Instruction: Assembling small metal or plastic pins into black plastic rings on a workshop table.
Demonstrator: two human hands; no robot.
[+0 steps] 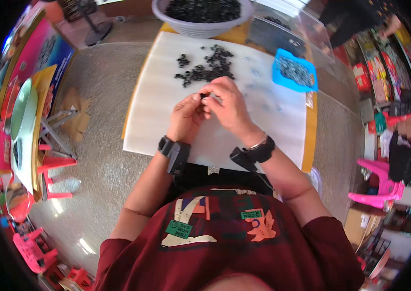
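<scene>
Small black piece (203, 96) sat above the tabletop (310, 140), with left hand (186, 112) and right hand (229, 104) both pinching it — seemingly close fingertip work, the next move calling for fine control. Beyond lay loose black pieces (205, 72) and a blue basket (278, 80), then a purple basin (198, 30).

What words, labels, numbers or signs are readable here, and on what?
Printing located, wording not copied:
Maroon shirt: lettering on green patches, partly legible.
Pink-and-blue panel, left: blurred lettering.
Shelf packages, right: too small and blurred.
Held black piece: too small to tell.
</scene>
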